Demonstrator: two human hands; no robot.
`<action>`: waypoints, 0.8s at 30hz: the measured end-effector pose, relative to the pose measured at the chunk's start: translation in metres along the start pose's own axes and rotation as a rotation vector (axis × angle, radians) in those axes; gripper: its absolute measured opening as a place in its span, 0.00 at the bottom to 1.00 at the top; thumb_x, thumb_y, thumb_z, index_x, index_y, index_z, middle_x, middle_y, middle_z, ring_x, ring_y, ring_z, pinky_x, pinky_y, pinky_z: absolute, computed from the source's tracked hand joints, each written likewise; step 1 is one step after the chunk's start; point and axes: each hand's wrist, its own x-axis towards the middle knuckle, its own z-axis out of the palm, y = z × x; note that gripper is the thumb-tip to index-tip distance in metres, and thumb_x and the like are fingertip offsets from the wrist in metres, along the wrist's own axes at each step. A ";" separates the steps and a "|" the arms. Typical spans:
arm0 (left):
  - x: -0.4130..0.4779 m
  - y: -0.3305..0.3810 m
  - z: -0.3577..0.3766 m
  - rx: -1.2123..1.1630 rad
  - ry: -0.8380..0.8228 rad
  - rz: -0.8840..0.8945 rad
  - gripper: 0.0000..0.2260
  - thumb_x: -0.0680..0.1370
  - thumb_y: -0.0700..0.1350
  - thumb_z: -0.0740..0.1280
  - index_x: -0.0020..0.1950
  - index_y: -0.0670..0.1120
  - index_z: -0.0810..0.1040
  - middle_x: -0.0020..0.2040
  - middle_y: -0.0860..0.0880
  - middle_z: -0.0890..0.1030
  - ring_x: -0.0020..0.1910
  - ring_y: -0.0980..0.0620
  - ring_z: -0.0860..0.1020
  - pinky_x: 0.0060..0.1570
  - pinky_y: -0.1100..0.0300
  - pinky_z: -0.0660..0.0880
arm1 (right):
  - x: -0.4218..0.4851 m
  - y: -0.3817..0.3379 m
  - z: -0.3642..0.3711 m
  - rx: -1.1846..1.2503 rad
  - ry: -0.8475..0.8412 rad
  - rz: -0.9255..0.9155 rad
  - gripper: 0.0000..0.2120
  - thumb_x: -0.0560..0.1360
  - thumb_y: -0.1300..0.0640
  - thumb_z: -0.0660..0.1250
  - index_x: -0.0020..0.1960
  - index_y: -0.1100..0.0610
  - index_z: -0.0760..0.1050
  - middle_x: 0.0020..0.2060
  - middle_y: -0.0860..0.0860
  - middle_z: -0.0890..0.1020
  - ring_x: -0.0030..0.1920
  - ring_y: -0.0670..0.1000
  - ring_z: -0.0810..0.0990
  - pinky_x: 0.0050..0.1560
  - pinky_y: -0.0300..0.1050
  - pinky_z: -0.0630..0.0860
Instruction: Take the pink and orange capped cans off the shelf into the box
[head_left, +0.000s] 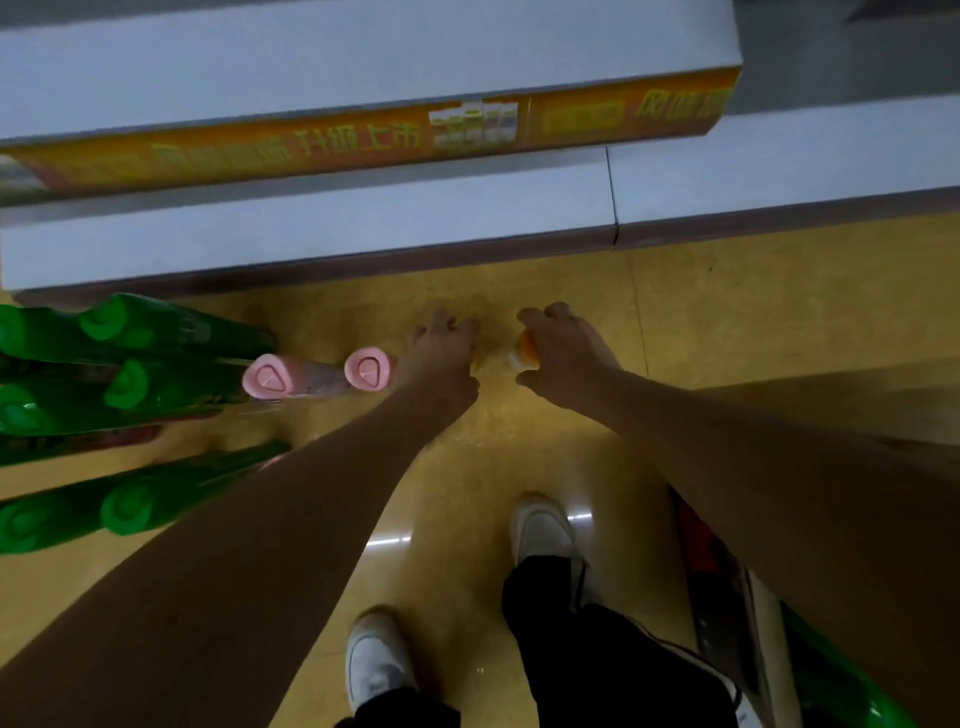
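Hands (441, 353) low, curled over bottles (524, 351)

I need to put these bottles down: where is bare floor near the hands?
Bare yellow floor lies right of the right hand, up to the shelf base. More lies between the hands and the white shoes. Left of the left hand it is crowded: pink-capped bottles, then green bottles.

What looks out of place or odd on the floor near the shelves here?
Bottles stand on the yellow floor, not on the white shelves: green-capped bottles at left and two pink-capped bottles beside the left hand. The right hand grips an orange-capped item, blurred. Nothing looks spilled.
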 end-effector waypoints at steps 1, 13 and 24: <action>0.003 -0.002 0.004 -0.013 0.009 0.002 0.29 0.76 0.39 0.70 0.75 0.50 0.67 0.72 0.42 0.68 0.65 0.38 0.73 0.55 0.47 0.76 | 0.004 0.003 0.006 0.026 0.010 -0.002 0.31 0.72 0.54 0.77 0.71 0.52 0.68 0.65 0.56 0.71 0.62 0.62 0.75 0.56 0.56 0.78; -0.039 0.018 -0.054 -0.064 0.127 0.134 0.20 0.76 0.38 0.68 0.68 0.46 0.75 0.62 0.42 0.76 0.57 0.41 0.77 0.48 0.54 0.73 | -0.043 -0.009 -0.037 0.084 0.151 -0.019 0.20 0.70 0.61 0.70 0.62 0.53 0.76 0.53 0.54 0.78 0.52 0.58 0.78 0.45 0.49 0.77; -0.179 0.094 -0.248 -0.016 0.146 0.292 0.25 0.70 0.41 0.71 0.67 0.48 0.75 0.58 0.41 0.78 0.56 0.38 0.78 0.46 0.54 0.73 | -0.209 -0.076 -0.224 0.137 0.259 0.046 0.06 0.69 0.61 0.71 0.43 0.53 0.76 0.42 0.51 0.81 0.49 0.55 0.80 0.40 0.45 0.72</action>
